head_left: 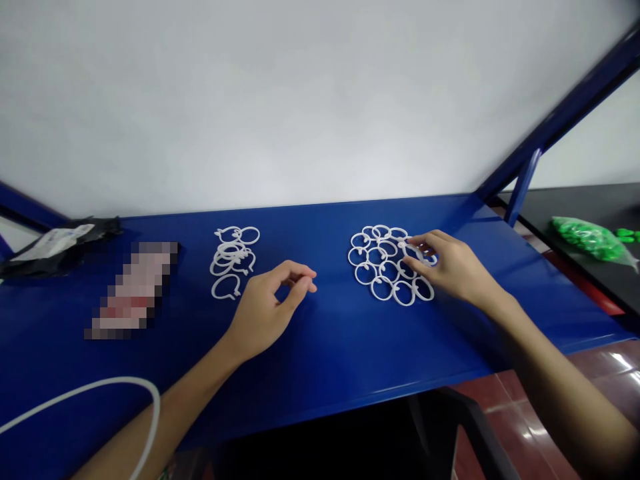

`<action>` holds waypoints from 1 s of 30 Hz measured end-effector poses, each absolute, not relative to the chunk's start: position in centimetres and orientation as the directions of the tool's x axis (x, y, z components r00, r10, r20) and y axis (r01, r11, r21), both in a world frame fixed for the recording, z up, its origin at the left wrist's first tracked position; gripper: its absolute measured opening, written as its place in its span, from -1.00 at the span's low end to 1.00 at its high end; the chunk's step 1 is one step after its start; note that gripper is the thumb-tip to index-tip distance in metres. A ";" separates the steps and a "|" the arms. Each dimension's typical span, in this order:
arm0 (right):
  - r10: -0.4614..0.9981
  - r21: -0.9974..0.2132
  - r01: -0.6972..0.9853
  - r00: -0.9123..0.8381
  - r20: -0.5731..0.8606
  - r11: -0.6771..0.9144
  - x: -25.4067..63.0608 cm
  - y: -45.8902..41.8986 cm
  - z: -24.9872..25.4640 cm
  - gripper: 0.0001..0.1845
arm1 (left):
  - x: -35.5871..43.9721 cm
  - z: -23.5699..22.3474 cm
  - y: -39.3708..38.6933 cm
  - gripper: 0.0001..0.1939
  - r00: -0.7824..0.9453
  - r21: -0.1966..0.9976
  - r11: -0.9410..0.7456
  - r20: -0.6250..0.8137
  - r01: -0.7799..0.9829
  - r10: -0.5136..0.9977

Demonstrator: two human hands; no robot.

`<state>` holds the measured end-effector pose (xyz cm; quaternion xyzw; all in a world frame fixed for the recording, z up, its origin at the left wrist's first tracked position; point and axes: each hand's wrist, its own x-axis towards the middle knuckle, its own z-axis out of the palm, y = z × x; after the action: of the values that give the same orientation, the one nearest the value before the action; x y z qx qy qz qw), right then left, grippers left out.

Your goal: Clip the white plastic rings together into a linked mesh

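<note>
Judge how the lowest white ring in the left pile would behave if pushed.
The ring would probably slide rather than roll or tip, since it lies flat on a smooth, glossy table. It looks light for its size, being a thin loop around an open middle. It keeps a rounded shape, so it seems fairly stiff, though its open ends might flex.

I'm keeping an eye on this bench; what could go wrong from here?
The right hand is among overlapping rings; lifting one might drag others. The rings on the left overlap, some ends jutting, and may hook together. The white cable passes before the left forearm and could snag it.
</note>
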<state>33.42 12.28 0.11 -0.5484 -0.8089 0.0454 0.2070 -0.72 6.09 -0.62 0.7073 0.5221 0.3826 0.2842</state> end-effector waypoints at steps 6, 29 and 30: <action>0.898 -0.210 0.891 -0.338 0.282 0.402 33.1 12.4 -1.2 -0.63 | -0.6 -0.6 6.1 -0.81 0.204 0.790 -0.267 0.183 0.552 0.962; 0.799 -0.195 0.848 -0.351 0.488 0.492 33.4 12.0 -1.6 -0.80 | -0.5 -0.4 6.1 -0.81 0.211 0.775 -0.264 0.171 0.574 0.962; 0.798 -0.198 0.849 -0.346 0.493 0.491 33.4 12.0 -1.5 -0.81 | -0.6 -0.4 6.1 -0.80 0.210 0.768 -0.269 0.177 0.581 0.961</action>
<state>33.38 11.97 -1.55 -0.5025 -0.8191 -0.0464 0.2727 -0.57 6.11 -0.36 0.7236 0.5330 0.3329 0.2855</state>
